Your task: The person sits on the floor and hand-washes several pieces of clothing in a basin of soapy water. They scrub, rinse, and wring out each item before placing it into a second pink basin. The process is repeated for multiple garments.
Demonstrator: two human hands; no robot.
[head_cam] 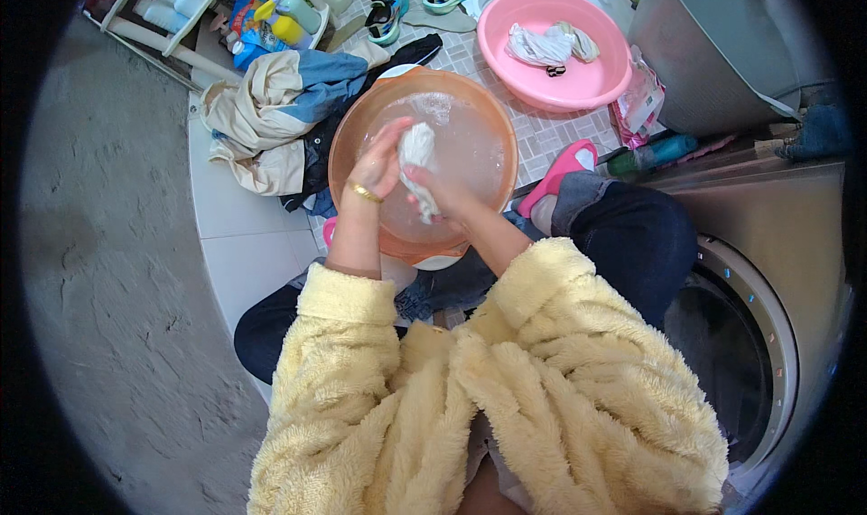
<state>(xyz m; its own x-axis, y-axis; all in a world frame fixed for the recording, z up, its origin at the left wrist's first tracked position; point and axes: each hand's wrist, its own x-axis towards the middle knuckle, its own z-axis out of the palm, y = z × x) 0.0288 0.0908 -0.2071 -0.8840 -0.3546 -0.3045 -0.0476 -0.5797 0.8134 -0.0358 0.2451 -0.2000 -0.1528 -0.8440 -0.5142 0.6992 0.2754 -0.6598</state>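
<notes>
An orange plastic basin [506,169] of cloudy water stands before me. Over it, my right hand [437,188] grips a bunched white cloth [417,150], thumb across its middle. My left hand [383,159], with a gold-coloured bracelet at the wrist, lies along the cloth's left side, palm against it and fingers extended. To the upper right, a pink basin [589,91] holds white cloth items [540,45] and a small dark patterned item [555,71].
Beige and blue clothes [264,115] lie left of the orange basin. A rack [203,13] with bottles is at upper left, sneakers [387,15] at the top. A large grey bin [711,54] and a front-loading washing machine [779,217] stand at right.
</notes>
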